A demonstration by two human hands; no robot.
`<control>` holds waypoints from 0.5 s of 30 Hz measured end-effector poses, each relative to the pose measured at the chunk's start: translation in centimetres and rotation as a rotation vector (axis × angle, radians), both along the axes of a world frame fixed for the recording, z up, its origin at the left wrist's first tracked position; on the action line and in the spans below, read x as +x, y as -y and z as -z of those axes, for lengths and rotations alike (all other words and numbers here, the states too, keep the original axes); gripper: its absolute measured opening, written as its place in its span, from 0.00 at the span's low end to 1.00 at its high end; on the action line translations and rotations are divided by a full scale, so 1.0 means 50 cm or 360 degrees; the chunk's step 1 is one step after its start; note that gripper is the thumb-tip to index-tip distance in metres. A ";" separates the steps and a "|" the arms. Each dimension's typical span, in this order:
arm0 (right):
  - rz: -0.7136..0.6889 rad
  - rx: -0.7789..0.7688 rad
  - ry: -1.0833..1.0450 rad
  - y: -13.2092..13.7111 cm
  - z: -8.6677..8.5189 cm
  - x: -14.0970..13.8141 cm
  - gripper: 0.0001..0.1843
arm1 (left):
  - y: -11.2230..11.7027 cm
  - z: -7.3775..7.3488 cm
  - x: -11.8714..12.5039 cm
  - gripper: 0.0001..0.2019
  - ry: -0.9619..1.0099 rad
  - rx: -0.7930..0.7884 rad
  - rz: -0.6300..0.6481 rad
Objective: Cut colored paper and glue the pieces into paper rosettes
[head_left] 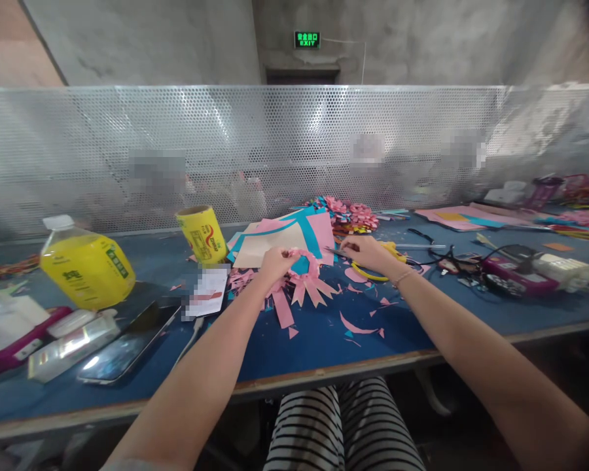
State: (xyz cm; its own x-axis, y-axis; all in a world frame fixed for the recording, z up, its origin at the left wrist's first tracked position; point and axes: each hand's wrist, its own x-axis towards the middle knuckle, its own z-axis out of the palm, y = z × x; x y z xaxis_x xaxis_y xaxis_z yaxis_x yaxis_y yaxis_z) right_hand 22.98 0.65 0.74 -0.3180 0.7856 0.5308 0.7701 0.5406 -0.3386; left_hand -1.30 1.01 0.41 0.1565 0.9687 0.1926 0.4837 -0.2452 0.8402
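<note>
My left hand (277, 263) pinches the left edge of a pink paper ring (313, 269) with folded petals, held just above the blue table. Pink pointed strips (310, 291) fan out below the ring like ribbon tails. To the right of the ring, my right hand (362, 251) is closed on a thin, dark, pointed tool. Its tip points left toward the ring, apart from it; the exact kind is unclear. Under and beside my right wrist lies a yellow looped item (369, 272), partly hidden. Pink paper scraps (360, 322) are scattered around.
Behind the ring lie paper sheets (275, 242) and a pile of paper flowers (351, 214). A yellow roll (202, 234), yellow bottle (87, 265) and phones (127, 347) stand or lie left. Purple device and cables (517, 275) lie right. A perforated metal screen (294, 131) borders the back.
</note>
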 end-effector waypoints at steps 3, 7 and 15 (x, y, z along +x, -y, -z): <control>0.0161 0.0083 -0.0081 -0.012 -0.001 0.015 0.11 | -0.010 0.006 -0.006 0.10 -0.0454 0.0220 -0.0107; 0.0345 0.0182 -0.0169 -0.023 -0.003 0.039 0.12 | -0.019 0.008 -0.013 0.09 -0.0752 0.0343 -0.0144; 0.0695 0.0144 -0.0292 -0.033 -0.016 0.121 0.15 | -0.017 0.001 -0.021 0.08 -0.0932 0.0205 -0.0311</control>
